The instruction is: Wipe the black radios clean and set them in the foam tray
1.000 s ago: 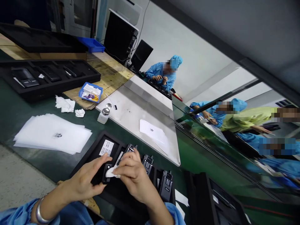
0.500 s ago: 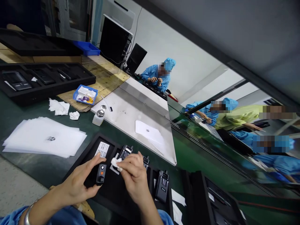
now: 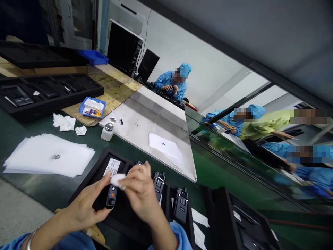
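Between the thumb and fingers of my left hand (image 3: 90, 199) is a small black handheld radio (image 3: 111, 197), its end with an orange button turned toward me. My right hand (image 3: 142, 192) pinches a folded white tissue (image 3: 118, 179), which touches the radio's far end near my left fingertips. Both hands are above a black foam tray (image 3: 125, 222). In its slots lie more black radios, one (image 3: 158, 184) just right of my right hand and another (image 3: 180, 205) further right. A white label sheet (image 3: 112, 167) rests in the tray's left part. My right hand partly hides one radio.
Left of the tray lies a stack of white sheets (image 3: 31, 156). Beyond are crumpled tissues (image 3: 63, 122), a dispenser bottle (image 3: 107, 132) and a small blue bin (image 3: 82, 108). Another foam tray (image 3: 91, 88) sits at back left, one more (image 3: 221, 215) at right. Co-workers sit further off.
My right hand has moved left, bringing the tissue from above the tray onto the radio. My left hand keeps its hold on the radio. The view has shifted slightly.
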`<state>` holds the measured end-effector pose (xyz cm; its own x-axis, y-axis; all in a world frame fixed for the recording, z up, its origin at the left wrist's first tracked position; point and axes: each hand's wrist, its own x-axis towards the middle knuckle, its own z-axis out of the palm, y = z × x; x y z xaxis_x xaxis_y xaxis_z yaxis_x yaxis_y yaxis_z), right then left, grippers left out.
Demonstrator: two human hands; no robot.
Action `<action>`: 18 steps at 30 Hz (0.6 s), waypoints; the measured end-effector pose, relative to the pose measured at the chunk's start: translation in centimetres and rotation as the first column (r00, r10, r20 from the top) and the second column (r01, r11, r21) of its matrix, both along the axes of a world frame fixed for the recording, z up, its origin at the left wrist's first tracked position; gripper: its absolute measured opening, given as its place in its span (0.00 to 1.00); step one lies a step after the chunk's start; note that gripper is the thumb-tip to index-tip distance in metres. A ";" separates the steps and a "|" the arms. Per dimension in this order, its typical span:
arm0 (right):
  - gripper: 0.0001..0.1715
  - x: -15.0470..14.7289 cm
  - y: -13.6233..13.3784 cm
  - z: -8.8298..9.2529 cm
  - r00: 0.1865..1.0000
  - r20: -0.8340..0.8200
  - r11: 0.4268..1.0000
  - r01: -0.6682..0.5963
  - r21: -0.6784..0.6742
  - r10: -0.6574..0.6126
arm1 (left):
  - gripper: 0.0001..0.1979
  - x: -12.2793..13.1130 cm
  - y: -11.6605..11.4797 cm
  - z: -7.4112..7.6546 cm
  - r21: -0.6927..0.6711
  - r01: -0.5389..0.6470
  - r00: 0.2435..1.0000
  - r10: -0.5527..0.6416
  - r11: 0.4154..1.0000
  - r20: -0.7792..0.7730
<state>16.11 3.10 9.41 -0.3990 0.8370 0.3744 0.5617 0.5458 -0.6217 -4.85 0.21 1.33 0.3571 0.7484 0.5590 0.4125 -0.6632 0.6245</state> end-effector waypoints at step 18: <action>0.07 6.8 1.8 -3.6 0.878 -0.215 0.890 0.450 0.066 -0.428 | 0.36 11.5 9.3 3.9 -0.095 -0.520 0.693 0.354 0.849 -0.628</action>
